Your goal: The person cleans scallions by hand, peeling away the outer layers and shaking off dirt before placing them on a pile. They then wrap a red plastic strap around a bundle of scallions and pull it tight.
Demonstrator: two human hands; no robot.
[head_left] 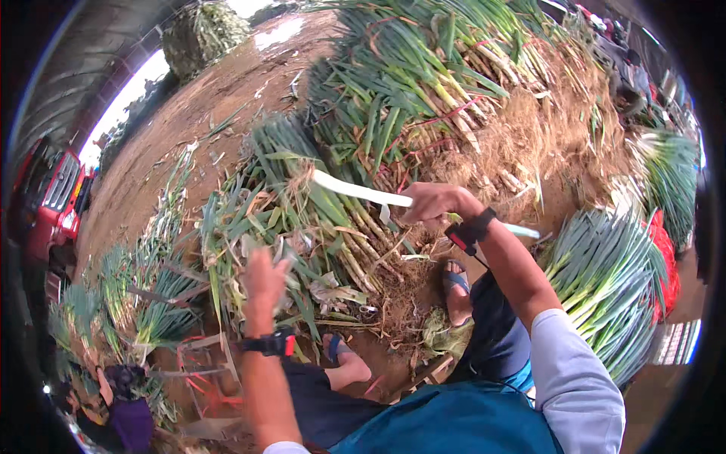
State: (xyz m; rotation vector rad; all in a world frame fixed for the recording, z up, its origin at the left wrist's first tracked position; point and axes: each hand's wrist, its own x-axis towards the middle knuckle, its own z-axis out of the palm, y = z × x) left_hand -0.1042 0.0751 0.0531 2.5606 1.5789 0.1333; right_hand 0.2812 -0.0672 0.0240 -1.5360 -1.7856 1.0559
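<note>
My right hand (435, 203) is closed round a long green onion (355, 189). Its white stalk points left, with a tuft of roots at the far end, and a pale green part shows to the right behind my wrist. On the left, my left hand (263, 291) is raised, blurred by motion, with the thumb apart from the fingers and nothing in it. Beyond and below the held stalk lies a pile of untrimmed green onions (340, 227) with dry outer leaves.
A large heap of green onions (408, 91) rises ahead. To my right stands a bundle of cleaner green onions (597, 280) beside a red net bag (664, 265). More onions (162, 310) and a person in purple (130, 416) are at the left. A red vehicle (60, 197) stands beyond.
</note>
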